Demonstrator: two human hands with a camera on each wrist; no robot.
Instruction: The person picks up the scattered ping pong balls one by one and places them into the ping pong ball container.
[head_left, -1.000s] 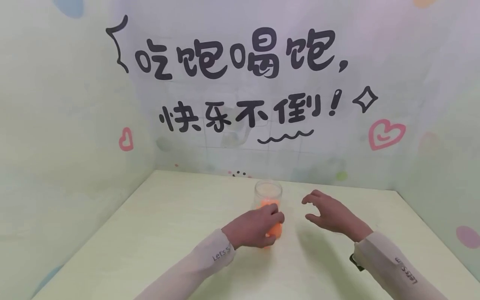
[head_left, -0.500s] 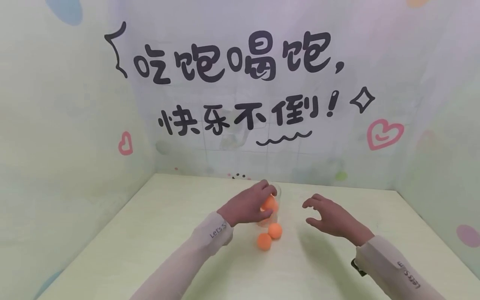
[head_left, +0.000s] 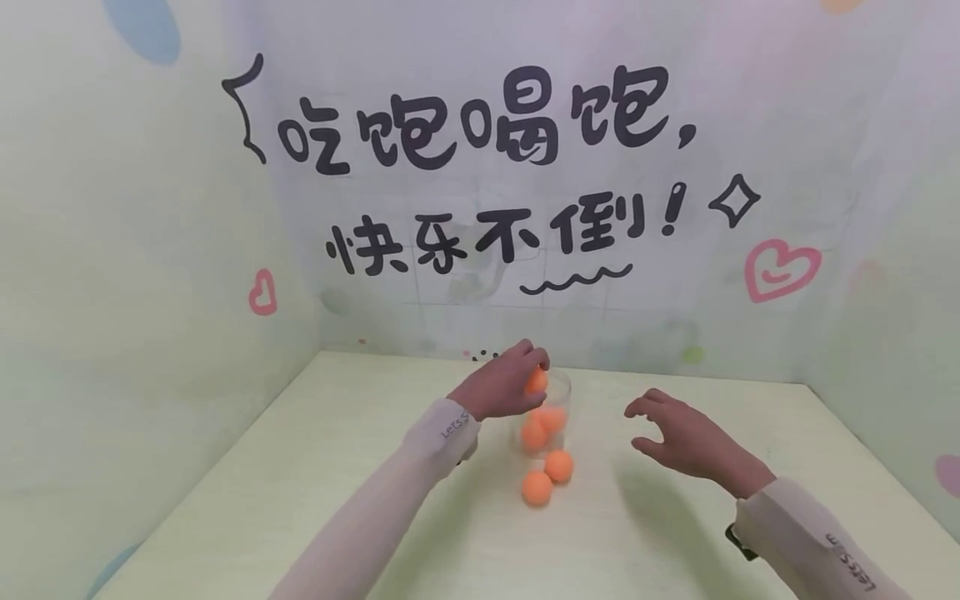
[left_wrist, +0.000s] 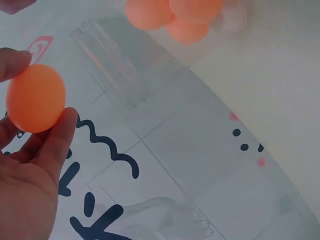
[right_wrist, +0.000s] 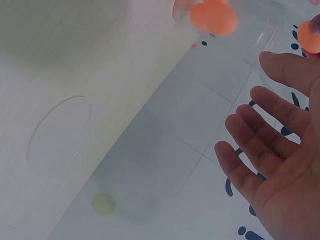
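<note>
An orange ping-pong ball (head_left: 537,381) is pinched between the thumb and fingers of my left hand (head_left: 498,383), up at the rim of a clear jar (head_left: 561,389). The left wrist view shows this held ball (left_wrist: 36,98) close to the jar's open end (left_wrist: 110,65). Three orange balls (head_left: 535,434) rest low inside the upright jar. In front of it on the table lie two more balls, one (head_left: 558,467) close behind the other (head_left: 537,488). To the jar's right hovers my right hand (head_left: 686,435), fingers loosely bent and holding nothing.
A clear round disc, like a lid (right_wrist: 60,132), lies on the pale table (head_left: 360,467) in the right wrist view. Printed walls (head_left: 420,325) enclose the table at the back and both sides.
My left hand has risen from the balls in front of the jar to its rim, carrying one ball. Two balls on the table have come into sight. The right hand stays nearly still.
</note>
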